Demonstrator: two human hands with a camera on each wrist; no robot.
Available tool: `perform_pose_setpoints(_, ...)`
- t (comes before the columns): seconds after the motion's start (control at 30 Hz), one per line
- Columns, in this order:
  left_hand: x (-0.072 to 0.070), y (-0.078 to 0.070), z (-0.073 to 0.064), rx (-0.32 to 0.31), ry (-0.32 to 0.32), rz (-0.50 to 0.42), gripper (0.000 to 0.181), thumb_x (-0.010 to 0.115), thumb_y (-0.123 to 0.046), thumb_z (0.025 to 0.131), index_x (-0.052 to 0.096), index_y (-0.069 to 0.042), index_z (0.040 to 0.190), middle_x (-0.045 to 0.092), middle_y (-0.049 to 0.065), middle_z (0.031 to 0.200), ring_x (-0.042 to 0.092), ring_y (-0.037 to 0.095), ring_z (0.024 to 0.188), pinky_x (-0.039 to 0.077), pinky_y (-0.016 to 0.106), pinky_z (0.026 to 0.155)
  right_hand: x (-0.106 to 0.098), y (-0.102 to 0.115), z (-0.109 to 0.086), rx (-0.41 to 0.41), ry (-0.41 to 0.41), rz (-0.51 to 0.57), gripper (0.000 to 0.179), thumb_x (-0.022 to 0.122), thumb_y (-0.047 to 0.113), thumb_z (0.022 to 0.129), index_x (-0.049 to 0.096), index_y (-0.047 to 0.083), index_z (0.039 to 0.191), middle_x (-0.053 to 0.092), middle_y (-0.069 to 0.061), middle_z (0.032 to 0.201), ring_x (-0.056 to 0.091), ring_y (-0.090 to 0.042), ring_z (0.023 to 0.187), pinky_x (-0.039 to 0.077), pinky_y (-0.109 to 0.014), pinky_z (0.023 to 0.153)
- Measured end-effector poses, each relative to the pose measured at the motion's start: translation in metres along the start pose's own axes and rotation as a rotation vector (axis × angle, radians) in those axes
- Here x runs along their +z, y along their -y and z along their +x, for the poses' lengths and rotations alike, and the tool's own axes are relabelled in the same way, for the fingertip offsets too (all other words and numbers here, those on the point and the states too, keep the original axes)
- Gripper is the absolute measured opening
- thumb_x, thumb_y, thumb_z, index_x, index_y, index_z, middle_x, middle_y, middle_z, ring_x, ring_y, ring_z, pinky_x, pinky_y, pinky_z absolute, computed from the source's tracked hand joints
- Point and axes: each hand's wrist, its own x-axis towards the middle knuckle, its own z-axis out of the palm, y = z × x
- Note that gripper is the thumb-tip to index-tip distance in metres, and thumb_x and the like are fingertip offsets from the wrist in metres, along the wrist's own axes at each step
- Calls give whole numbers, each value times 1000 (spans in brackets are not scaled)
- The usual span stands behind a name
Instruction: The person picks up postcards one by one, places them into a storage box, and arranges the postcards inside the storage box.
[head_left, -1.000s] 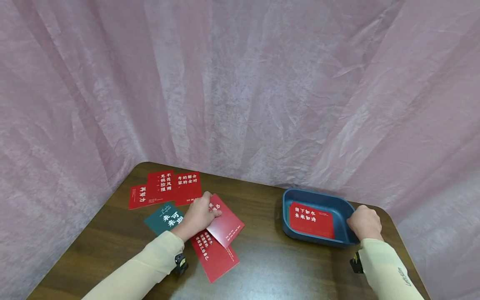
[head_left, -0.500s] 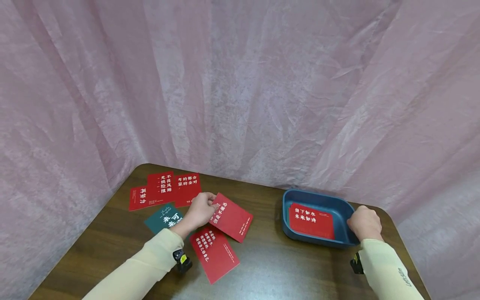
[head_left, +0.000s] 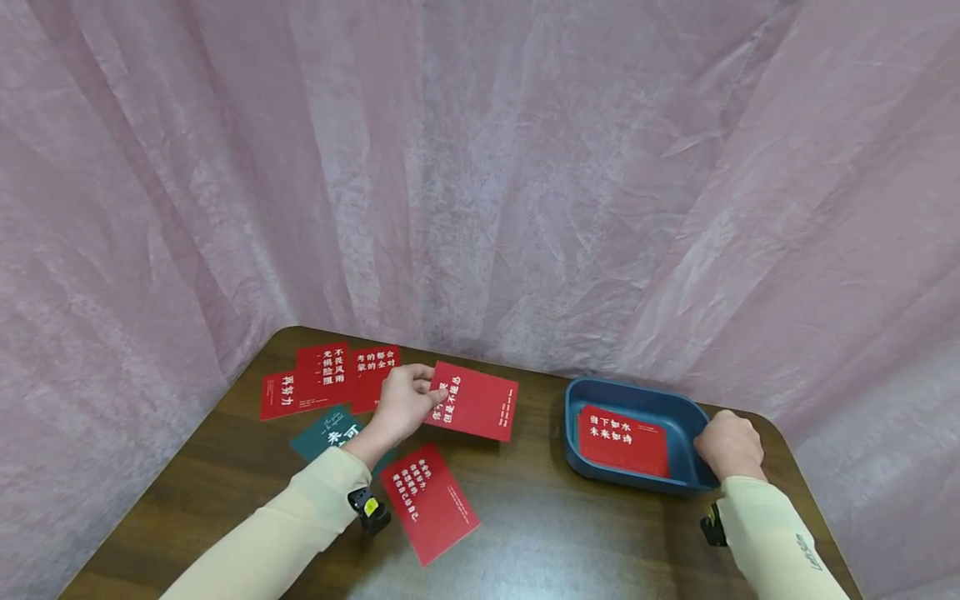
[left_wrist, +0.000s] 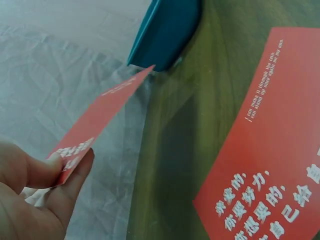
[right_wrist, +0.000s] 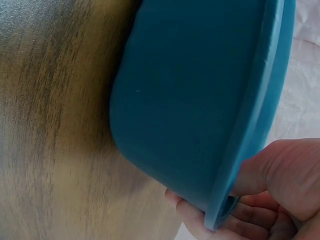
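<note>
Pinching 1 red card in left grip, above worktop; clasping blue tray by rim in right grip, with stacked cards inside, left of that grip.

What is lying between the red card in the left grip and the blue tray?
Nothing lies there: the head view shows only bare brown tabletop between the held red card and the blue tray.
</note>
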Motion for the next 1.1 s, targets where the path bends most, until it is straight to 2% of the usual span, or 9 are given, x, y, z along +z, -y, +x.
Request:
perform_pose_setpoints(0.3,5,-12,3,54,-46,-131,31,74,-15,80,63,-5,107,72,12,88,68,16,71,56,31,59,-1,2,-2,7,-15,-1,29,59,13,80,58,-14,93,60,-28,79,56,-35,64,50,-44,51)
perform_pose_setpoints(0.6,24,-28,8,72,-111,-197,36,74,-11,79,62,-1,111,72,16,89,70,18,74,55,29,61,4,4,0,4,-25,-5,32,58,13,81,54,-15,96,60,-30,82,57,-36,65,51,-45,52)
perform_pose_setpoints(0.83,39,-43,12,76,-117,-197,39,75,-14,78,62,-2,113,72,14,92,70,17,77,55,29,63,4,5,-2,2,-29,0,33,58,13,81,53,-15,96,60,-30,82,57,-36,66,51,-46,53)
perform_pose_setpoints(1.1,55,-56,16,77,-97,-271,37,75,-12,78,63,-2,111,72,14,89,68,15,72,55,29,61,4,6,-1,2,-25,4,33,59,14,81,53,-15,97,60,-30,82,57,-36,66,52,-46,54)
